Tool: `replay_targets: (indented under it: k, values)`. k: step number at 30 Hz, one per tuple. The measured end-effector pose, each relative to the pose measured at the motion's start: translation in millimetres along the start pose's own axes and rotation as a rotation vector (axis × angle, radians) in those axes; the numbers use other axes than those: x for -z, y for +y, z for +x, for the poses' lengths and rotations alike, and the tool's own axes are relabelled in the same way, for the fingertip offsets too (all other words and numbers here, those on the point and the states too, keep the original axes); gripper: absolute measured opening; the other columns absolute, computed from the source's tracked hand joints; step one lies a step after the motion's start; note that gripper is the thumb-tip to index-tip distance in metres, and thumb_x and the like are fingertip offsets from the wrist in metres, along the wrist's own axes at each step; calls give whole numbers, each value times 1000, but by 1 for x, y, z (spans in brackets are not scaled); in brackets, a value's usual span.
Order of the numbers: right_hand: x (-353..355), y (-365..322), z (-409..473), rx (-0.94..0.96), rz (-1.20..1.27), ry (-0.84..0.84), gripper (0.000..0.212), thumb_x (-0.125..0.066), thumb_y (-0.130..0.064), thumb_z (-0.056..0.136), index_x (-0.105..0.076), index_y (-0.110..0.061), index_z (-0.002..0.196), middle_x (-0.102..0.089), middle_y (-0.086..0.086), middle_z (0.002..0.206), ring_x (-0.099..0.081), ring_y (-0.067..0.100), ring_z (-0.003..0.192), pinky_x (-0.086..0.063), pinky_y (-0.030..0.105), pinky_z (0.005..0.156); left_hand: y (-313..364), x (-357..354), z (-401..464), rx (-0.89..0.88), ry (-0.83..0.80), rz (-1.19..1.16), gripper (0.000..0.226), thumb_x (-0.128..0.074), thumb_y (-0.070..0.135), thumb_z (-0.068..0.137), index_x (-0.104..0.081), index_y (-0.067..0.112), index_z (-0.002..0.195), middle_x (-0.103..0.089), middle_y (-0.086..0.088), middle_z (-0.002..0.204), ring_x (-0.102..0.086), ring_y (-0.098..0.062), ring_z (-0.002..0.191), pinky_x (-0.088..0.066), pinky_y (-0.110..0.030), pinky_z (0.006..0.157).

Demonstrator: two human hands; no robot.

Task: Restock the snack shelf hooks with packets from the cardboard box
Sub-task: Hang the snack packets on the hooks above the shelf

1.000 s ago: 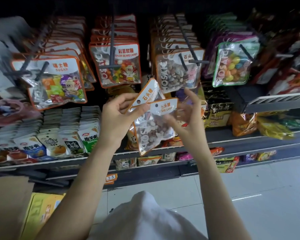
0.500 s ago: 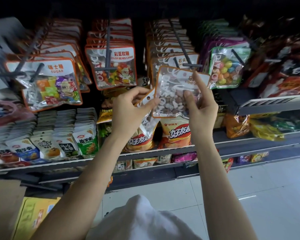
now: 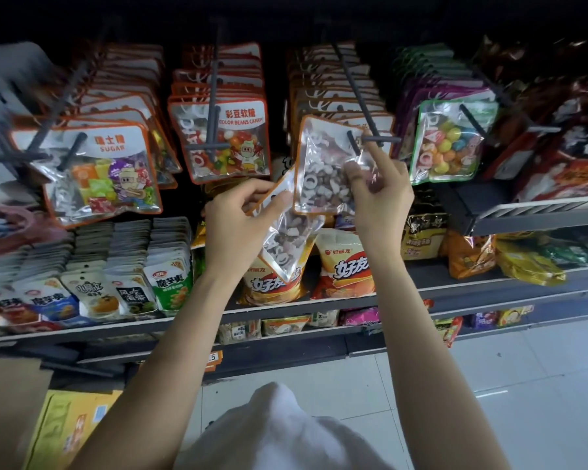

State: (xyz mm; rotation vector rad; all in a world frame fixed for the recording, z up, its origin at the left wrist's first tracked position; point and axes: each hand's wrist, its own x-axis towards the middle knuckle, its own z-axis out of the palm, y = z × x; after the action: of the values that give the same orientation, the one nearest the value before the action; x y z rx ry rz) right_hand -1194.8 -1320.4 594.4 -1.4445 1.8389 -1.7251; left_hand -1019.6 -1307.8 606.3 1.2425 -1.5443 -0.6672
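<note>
Right hand (image 3: 377, 195) pinches a clear stone-candy packet (image 3: 323, 167) w/ thumb and curled fingers, index finger straight up, tip touching the dark hook (image 3: 370, 139); packet's top is at the hook end, in front of the matching hung row. Left hand (image 3: 238, 218) grips a 2nd packet (image 3: 286, 239) by its top corner, lower and just left, tilted. Cardboard box (image 3: 11, 412) near left, on floor. Color-bean packets (image 3: 228, 140) hang left of that hook.
</note>
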Motion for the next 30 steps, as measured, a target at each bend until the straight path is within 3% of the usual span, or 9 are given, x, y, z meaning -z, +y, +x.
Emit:
replay_targets:
  k: [5,10,14,18,22,25,26,28,30]
  values:
    - [-20,2,21,140,-260,85,46,-64,-36,89,-58,-14,129,-53,14,105,-53,23,82,-36,27,64,-12,25,-12,21,-20,24,4,-66,19,88,-67,23,89,-63,26,81,-60,11,72,-41,-7,59]
    - [-23,6,16,213,-339,227,40,-66,-31,86,-63,-3,114,-49,24,112,-47,29,98,-29,18,78,-10,41,-18,19,-153,9,7,-69,23,85,-69,25,91,-66,28,81,-62,9,79,-44,-7,62]
    - [-18,8,1,167,-322,185,36,-63,-29,89,-60,-3,114,-44,24,124,-43,35,113,-25,18,90,3,39,-15,-28,-278,-4,19,-76,22,77,-63,35,80,-66,31,80,-64,7,81,-46,-9,64]
    - [17,-9,-22,128,-21,36,40,-56,-26,95,-51,-9,131,-43,14,134,-40,12,122,-33,17,99,25,28,-6,-101,-357,-43,12,-75,34,72,-65,37,78,-66,29,76,-64,8,78,-44,-7,64]
    - [43,-25,-48,55,440,-384,59,-60,-15,94,-27,-28,141,-61,19,118,-65,18,96,-53,33,83,43,9,8,-150,-323,-153,18,-78,23,74,-68,27,89,-67,22,85,-65,7,79,-45,-8,65]
    - [43,-25,-46,17,501,-252,56,-59,-1,93,-27,-28,130,-56,32,115,-64,27,91,-54,35,75,46,-10,10,-180,-173,-249,27,-75,16,80,-64,20,105,-67,15,99,-65,1,92,-50,-13,72]
    - [44,-25,-42,5,521,-192,50,-57,0,93,-30,-27,125,-57,29,115,-63,27,93,-54,37,76,44,-15,10,-193,-151,-257,30,-73,15,82,-61,21,108,-66,12,105,-65,-1,96,-51,-16,76]
    - [46,-22,-29,86,407,-128,37,-58,-4,94,-38,-24,118,-59,0,115,-60,27,91,-53,44,76,37,-22,9,-224,-152,-222,32,-71,15,84,-58,21,113,-62,11,115,-63,-7,104,-56,-30,83]
    - [47,-17,-17,179,188,-133,25,-59,-10,94,-47,-20,115,-56,-24,96,-53,29,79,-46,44,70,28,-28,10,-268,-142,-143,33,-69,18,85,-59,20,117,-60,12,120,-61,-12,111,-55,-43,86]
